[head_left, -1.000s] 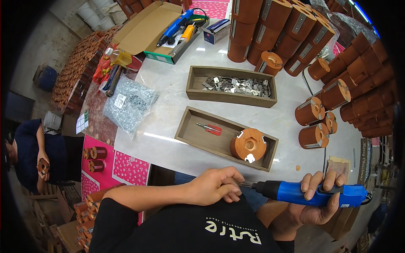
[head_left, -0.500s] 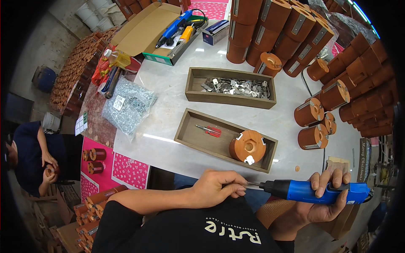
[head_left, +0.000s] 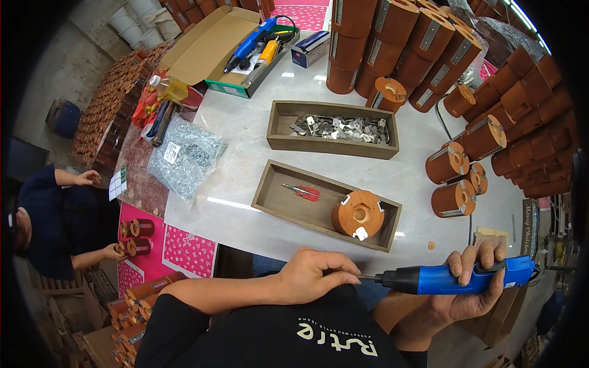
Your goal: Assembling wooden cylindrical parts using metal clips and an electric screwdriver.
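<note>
A blue electric screwdriver (head_left: 437,279) lies sideways in my right hand (head_left: 469,288), whose fingers wrap round its body. Its thin bit points left to the fingertips of my left hand (head_left: 316,276). Thumb and forefinger there are pinched together at the bit's tip; whatever small thing is between them is hidden. Beyond my hands, a brown wooden cylinder (head_left: 372,222) with a central hole and small metal tabs round its rim rests in the right end of a wooden tray (head_left: 270,199). A small screwdriver with a red handle (head_left: 305,192) lies in the same tray.
Farther back is a second wooden tray (head_left: 273,132) of small metal plates. A clear bag of screws (head_left: 184,156) and an open box of tools (head_left: 245,86) are at left. Stacked wooden cylinders (head_left: 405,58) fill the right. A co-worker (head_left: 49,214) sits at far left.
My left fingers have closed more tightly at the bit's tip, and the screwdriver has shifted slightly left. The co-worker's hands have parted, one reaching to cylinders on the pink surface.
</note>
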A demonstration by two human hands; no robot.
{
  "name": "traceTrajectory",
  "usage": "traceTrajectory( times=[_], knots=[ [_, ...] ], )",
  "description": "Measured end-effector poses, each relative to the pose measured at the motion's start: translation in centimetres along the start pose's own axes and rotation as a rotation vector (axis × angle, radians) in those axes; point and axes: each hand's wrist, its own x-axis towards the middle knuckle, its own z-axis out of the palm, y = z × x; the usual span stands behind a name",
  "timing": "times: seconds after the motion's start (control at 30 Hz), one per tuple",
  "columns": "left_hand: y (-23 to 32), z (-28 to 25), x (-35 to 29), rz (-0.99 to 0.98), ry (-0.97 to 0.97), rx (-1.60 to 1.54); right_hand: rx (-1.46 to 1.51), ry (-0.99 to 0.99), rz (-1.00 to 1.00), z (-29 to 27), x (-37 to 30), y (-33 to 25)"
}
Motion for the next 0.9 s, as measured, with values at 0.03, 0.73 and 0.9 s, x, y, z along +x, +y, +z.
traceTrajectory(
  times=[0.03, 0.73, 0.9],
  knots=[
    [-0.1, 0.0, -0.1, 0.021, 0.011, 0.045, 0.002, -0.002, 0.006, 0.1, 0.0, 0.0],
    [-0.4, -1.5, 2.3, 0.544, 0.387, 0.722, -0.053, 0.057, -0.089, -1.1, 0.2, -0.5],
    [-1.4, -1.5, 3.9, 0.613, 0.395, 0.903, -0.133, 0.054, -0.124, -1.5, -0.2, -0.4]
  ],
)
